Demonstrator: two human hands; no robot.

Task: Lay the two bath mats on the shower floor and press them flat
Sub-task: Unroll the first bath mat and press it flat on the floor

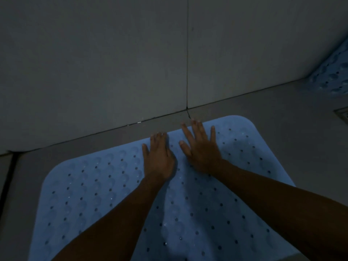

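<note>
A light blue bath mat (pixel 90 189) with rows of small holes lies flat on the grey shower floor, filling the lower middle of the view. My left hand (pixel 159 157) presses palm down on the mat near its far edge, fingers straight. My right hand (pixel 202 147) lies flat beside it with fingers spread, also pressing near the far edge. Both forearms stretch across the mat and hide part of it. A second blue mat (pixel 333 76) shows at the far right edge, partly cut off by the frame.
A grey tiled wall (pixel 94 63) rises just beyond the mat's far edge. A floor drain (pixel 343 114) sits at the right edge. Bare grey floor (pixel 282 129) lies between the two mats. The light is dim.
</note>
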